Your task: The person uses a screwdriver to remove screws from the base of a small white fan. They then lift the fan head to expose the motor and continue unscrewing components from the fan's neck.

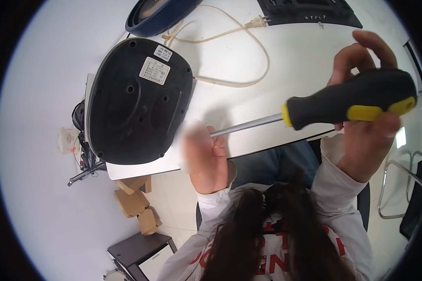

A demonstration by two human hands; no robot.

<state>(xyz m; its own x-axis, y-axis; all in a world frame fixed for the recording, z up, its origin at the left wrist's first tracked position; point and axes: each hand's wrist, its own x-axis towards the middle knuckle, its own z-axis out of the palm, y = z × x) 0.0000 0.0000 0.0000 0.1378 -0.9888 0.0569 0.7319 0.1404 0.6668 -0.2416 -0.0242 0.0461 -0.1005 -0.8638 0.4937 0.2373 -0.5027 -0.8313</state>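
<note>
My right hand [368, 145] is wrapped around the black and yellow handle of a screwdriver [333, 105], held above the table's right side. Its metal shaft points left, toward my left hand [208, 161]. There the fingers curl in around the shaft's end, with the thumb smeared by motion. The tip is hidden, so whatever the fingers pinch cannot be made out. Just left of that hand lies a black appliance base [138, 110], underside up, with screw holes and two white labels.
A cream power cord [267, 61] loops over the white table [239, 100], its plug [256, 22] at the back. Behind the base sits a dark blue round part [147, 18]. A black panel [309, 11] lies at the far right. Cardboard boxes [131, 201] stand on the floor.
</note>
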